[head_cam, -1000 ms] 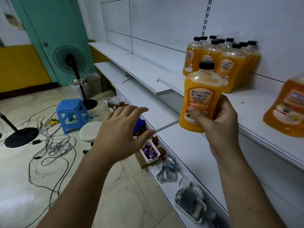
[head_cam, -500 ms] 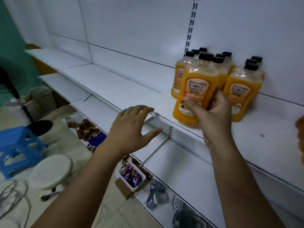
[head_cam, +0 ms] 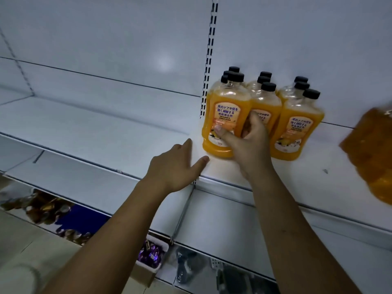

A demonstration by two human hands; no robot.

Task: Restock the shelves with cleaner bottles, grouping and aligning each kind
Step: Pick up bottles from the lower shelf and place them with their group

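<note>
An orange cleaner bottle (head_cam: 224, 115) with a black cap stands upright on the white shelf (head_cam: 106, 128), at the front of the left row. My right hand (head_cam: 244, 141) grips its lower right side, thumb across the label. Behind and to its right stand several matching orange bottles (head_cam: 297, 124) in three rows against the back panel. My left hand (head_cam: 176, 164) hovers with straight fingers over the shelf's front edge, just left of the held bottle and holding nothing.
Another orange bottle (head_cam: 373, 151) shows blurred at the right edge. Lower white shelves (head_cam: 222, 221) run below. At the bottom lie small goods, among them a white tray of purple sweets (head_cam: 151, 254). The shelf left of the bottles is bare.
My right hand has carried the bottle from mid-air onto the shelf at the front of the left row. My left hand has moved up to the shelf edge. The view has swung toward the shelves.
</note>
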